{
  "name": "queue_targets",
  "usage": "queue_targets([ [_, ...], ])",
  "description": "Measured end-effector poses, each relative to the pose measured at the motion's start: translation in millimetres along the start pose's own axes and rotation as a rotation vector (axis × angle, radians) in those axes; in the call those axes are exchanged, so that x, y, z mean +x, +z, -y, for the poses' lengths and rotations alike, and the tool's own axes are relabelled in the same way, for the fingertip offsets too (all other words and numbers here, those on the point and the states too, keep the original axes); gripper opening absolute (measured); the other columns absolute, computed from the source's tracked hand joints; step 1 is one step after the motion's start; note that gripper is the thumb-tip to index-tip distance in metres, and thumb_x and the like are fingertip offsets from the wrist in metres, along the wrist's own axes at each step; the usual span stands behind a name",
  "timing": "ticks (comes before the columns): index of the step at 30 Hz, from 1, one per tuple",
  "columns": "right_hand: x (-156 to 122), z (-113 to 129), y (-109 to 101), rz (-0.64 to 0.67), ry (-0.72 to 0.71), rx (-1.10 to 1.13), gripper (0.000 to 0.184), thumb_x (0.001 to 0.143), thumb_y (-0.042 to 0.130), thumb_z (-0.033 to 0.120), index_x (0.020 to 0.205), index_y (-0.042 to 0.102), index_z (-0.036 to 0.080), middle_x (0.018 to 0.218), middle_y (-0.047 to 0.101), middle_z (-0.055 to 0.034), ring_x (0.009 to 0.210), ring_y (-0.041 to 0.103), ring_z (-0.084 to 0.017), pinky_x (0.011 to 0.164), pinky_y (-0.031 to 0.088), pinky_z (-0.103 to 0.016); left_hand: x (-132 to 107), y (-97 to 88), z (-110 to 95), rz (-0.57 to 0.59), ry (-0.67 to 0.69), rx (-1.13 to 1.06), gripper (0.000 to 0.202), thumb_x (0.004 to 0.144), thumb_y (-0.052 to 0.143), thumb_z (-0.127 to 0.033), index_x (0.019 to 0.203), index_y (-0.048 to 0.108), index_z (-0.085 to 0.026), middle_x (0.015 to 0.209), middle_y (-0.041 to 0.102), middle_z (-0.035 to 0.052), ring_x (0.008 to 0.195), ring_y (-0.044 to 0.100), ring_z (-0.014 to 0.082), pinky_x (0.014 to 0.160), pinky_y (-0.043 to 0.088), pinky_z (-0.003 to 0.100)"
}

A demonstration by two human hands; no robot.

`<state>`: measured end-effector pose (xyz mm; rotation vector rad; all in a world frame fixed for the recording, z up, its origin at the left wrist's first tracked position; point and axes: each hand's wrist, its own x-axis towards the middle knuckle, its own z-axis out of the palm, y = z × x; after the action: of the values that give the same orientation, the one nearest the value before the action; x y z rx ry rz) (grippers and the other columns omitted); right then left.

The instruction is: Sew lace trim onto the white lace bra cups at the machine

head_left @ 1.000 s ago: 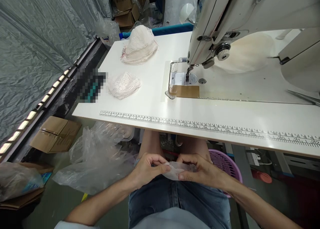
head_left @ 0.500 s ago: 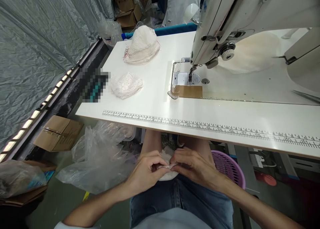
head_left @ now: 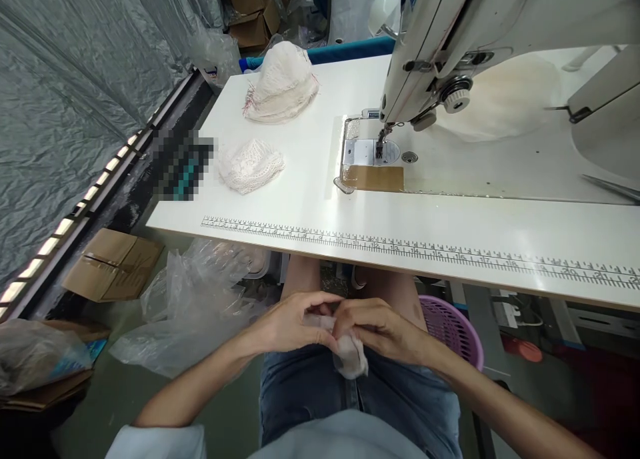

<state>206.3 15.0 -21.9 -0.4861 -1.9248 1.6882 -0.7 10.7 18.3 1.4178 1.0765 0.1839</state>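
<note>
- The white cloth [head_left: 353, 357] is bunched over the denim shorts [head_left: 305, 392], below the front edge of the tabletop [head_left: 300, 209].
- The fingers of the left hand [head_left: 295, 322] and right hand [head_left: 383, 325] are closed on it; a loosened pinch could drop it toward the floor [head_left: 110, 392].
- Its lower end hangs free, so uneven pulling could twist or crease it.
- It looks thin; a hard tug might tear it.
- Slipping sideways, it could land near the plastic bag [head_left: 195, 332] or purple basket [head_left: 453, 322].
</note>
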Motion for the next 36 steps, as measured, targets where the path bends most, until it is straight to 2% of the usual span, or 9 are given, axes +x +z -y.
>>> queue_targets([
  [5,-13.3,-9.1,6.2,-0.239,0.346,0.155,0.043,0.090,0.043,0.050,0.120,0.048,0.020,0.097,0.061,-0.0067,0.085,0.057,-0.017,0.072,0.046,-0.028,5.2,13.2,5.7,-0.158,-0.136,-0.206,0.023,0.069,0.069,-0.031,0.082,0.065,-0.013,0.072,0.062,0.0015,0.065,0.053,0.0122,0.057,0.039,0.020],
  [8,-13.0,-14.5,15.0,-0.291,0.438,0.262,0.045,0.079,0.056,0.055,0.106,0.052,0.019,0.084,0.060,-0.0030,0.077,0.056,-0.016,0.067,0.045,-0.027,4.9,15.9,9.4,-0.206,-0.129,-0.169,0.015,0.074,0.060,-0.027,0.077,0.064,-0.013,0.069,0.059,0.0007,0.063,0.051,0.0109,0.055,0.036,0.019],
  [14,-5.3,-8.8,12.3,-0.279,0.463,0.186,0.031,0.080,0.058,0.047,0.078,0.057,0.016,0.070,0.053,0.0008,0.065,0.048,-0.012,0.059,0.039,-0.023,-1.9,9.2,17.1,-0.240,-0.035,-0.098,0.022,0.073,0.040,-0.010,0.063,0.060,-0.013,0.071,0.060,0.0017,0.069,0.054,0.0124,0.065,0.039,0.021],
  [20,-6.7,2.4,3.6,-0.247,0.430,0.072,0.027,0.084,0.055,0.044,0.079,0.057,0.017,0.070,0.053,0.0012,0.063,0.046,-0.012,0.057,0.036,-0.022,-2.4,16.0,10.0,-0.213,0.037,0.017,0.023,0.076,0.052,-0.018,0.096,0.062,-0.017,0.092,0.066,0.0034,0.084,0.057,0.0177,0.077,0.041,0.025],
  [23,-9.4,4.8,3.9,-0.253,0.435,0.015,0.026,0.085,0.054,0.043,0.079,0.057,0.018,0.069,0.053,0.0011,0.063,0.046,-0.012,0.055,0.035,-0.022,2.7,22.1,17.9,-0.348,0.060,0.245,0.024,0.069,0.042,-0.003,0.072,0.063,-0.016,0.073,0.064,0.0016,0.075,0.055,0.0158,0.077,0.038,0.027],
  [25,-11.4,4.8,3.4,-0.264,0.446,0.025,0.025,0.085,0.054,0.042,0.080,0.057,0.018,0.070,0.053,0.0006,0.065,0.047,-0.012,0.057,0.035,-0.022,3.9,20.9,23.1,-0.380,0.038,0.197,0.029,0.066,0.036,0.001,0.062,0.060,-0.015,0.064,0.061,0.0009,0.067,0.053,0.0138,0.072,0.039,0.025],
  [29,-13.4,1.5,1.0,-0.271,0.479,0.156,0.028,0.084,0.055,0.045,0.082,0.056,0.018,0.073,0.053,-0.0004,0.068,0.048,-0.014,0.059,0.038,-0.023,-2.1,11.4,20.7,-0.197,0.037,-0.147,0.024,0.079,0.043,-0.013,0.084,0.066,-0.014,0.080,0.066,0.0030,0.073,0.057,0.0142,0.066,0.041,0.022],
  [31,-14.1,-1.3,-0.1,-0.272,0.490,0.205,0.029,0.084,0.055,0.046,0.083,0.055,0.018,0.072,0.051,0.0000,0.067,0.047,-0.013,0.059,0.037,-0.023,-5.2,9.1,16.9,-0.156,0.046,-0.165,0.021,0.079,0.055,-0.024,0.094,0.066,-0.014,0.086,0.065,0.0033,0.077,0.056,0.0148,0.067,0.040,0.021],
  [36,-20.8,-8.9,-3.3,-0.252,0.523,0.244,0.027,0.083,0.057,0.046,0.082,0.052,0.019,0.072,0.047,0.0019,0.066,0.043,-0.012,0.058,0.035,-0.022,-3.6,10.2,19.0,-0.116,-0.010,-0.190,0.017,0.069,0.071,-0.026,0.080,0.069,-0.013,0.074,0.060,-0.0002,0.068,0.050,0.0107,0.062,0.036,0.019],
])
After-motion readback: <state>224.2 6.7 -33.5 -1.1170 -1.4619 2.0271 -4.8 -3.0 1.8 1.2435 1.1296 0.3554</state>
